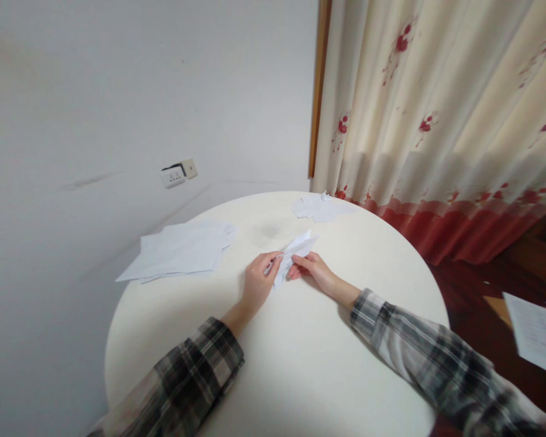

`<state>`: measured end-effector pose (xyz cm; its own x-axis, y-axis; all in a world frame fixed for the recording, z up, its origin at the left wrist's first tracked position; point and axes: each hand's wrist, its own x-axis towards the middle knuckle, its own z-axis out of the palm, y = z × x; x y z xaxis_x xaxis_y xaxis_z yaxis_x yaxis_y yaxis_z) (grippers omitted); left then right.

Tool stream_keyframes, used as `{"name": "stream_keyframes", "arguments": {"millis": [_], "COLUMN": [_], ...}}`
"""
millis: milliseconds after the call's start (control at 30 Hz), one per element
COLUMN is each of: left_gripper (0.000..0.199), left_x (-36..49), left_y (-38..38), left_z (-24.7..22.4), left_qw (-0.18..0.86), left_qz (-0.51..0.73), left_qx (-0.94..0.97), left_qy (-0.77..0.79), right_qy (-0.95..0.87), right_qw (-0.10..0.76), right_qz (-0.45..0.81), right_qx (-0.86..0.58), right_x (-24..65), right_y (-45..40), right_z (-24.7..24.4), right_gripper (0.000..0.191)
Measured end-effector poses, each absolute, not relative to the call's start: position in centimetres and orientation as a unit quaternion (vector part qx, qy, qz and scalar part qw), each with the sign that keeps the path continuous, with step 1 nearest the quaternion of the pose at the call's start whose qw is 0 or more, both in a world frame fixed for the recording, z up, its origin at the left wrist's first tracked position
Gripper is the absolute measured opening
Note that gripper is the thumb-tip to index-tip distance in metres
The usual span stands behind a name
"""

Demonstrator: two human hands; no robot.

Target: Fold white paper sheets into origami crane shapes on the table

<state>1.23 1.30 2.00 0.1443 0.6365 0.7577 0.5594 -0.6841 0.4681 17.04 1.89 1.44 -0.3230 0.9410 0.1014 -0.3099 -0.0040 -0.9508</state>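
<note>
A folded piece of white paper (295, 246) is held between my two hands, just above the middle of the round white table (300, 364). My left hand (259, 276) pinches its left side between thumb and fingers. On the other side, my right hand (313, 269) grips it with the thumb on top and the fingers curled beneath. Several layers and creases show in the paper, though its exact folded shape is too blurred to make out.
A stack of white sheets (177, 252) lies at the table's left edge. More white paper (321, 207) rests at the far edge. Behind stand a wall with a socket (173, 176) and a floral curtain (418, 109). Printed sheets (537, 337) lie lower right, off the table.
</note>
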Motion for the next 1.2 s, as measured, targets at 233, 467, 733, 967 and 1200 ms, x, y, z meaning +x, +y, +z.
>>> {"name": "stream_keyframes", "arguments": {"millis": [233,467,733,967,1200], "left_gripper": [0.014,0.010,0.011,0.013,0.012], "left_x": [1.3,1.2,1.2,1.2,1.1], "left_y": [1.3,1.6,1.8,1.8,1.5], "left_z": [2.1,1.5,1.6,1.6,1.9], "left_qw": [0.044,0.076,0.070,0.079,0.078], "left_qz": [0.518,0.548,0.586,0.578,0.559], "left_qx": [0.753,0.712,0.669,0.672,0.682], "left_qy": [0.403,0.432,0.452,0.457,0.465], "right_qy": [-0.518,-0.507,-0.515,-0.527,-0.529], "right_qw": [0.483,0.492,0.493,0.488,0.493], "right_qz": [0.639,0.643,0.633,0.633,0.629], "right_qx": [-0.301,-0.296,-0.302,-0.290,-0.285], "right_x": [17.1,17.0,17.0,17.0,16.8], "right_y": [2.2,2.2,2.1,2.4,2.5], "right_z": [1.0,0.9,1.0,0.5,0.3], "right_gripper": [0.028,0.021,0.017,0.017,0.027]}}
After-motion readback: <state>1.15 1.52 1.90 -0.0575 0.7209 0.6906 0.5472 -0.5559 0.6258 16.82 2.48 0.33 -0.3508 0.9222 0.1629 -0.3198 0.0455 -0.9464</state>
